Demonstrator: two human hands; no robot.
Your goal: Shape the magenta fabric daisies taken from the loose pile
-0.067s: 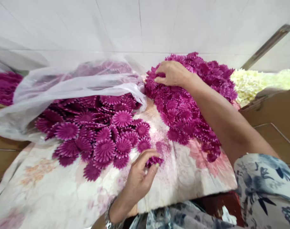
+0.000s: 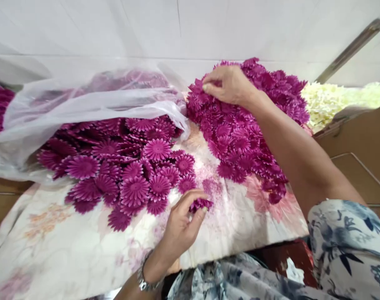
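My left hand (image 2: 184, 223), with a metal watch on its wrist, is closed low over the front of the table. Between its thumb and fingers is a small folded stack of purple artificial flowers (image 2: 199, 204). Farther back, my right hand (image 2: 225, 84) reaches over the top left of a heap of purple flowers (image 2: 236, 139); its thumb and forefinger pinch the edge of a flower (image 2: 196, 88) there. Left of the heap, more flat, white-edged purple flowers (image 2: 135, 191) spill out of a clear plastic bag (image 2: 93, 106).
A flower-patterned cloth (image 2: 93, 254) covers the table, with purple dust between the two heaps. Pale yellow petals (image 2: 330, 104) lie at the back right, beside a cardboard box (image 2: 358, 146). Behind stands a white tiled wall (image 2: 152, 29). More purple flowers (image 2: 1, 108) are at far left.
The view has shifted slightly. My right hand has lifted a little over the heap, its thumb and forefinger closer together. My left hand keeps its hold on the flowers.
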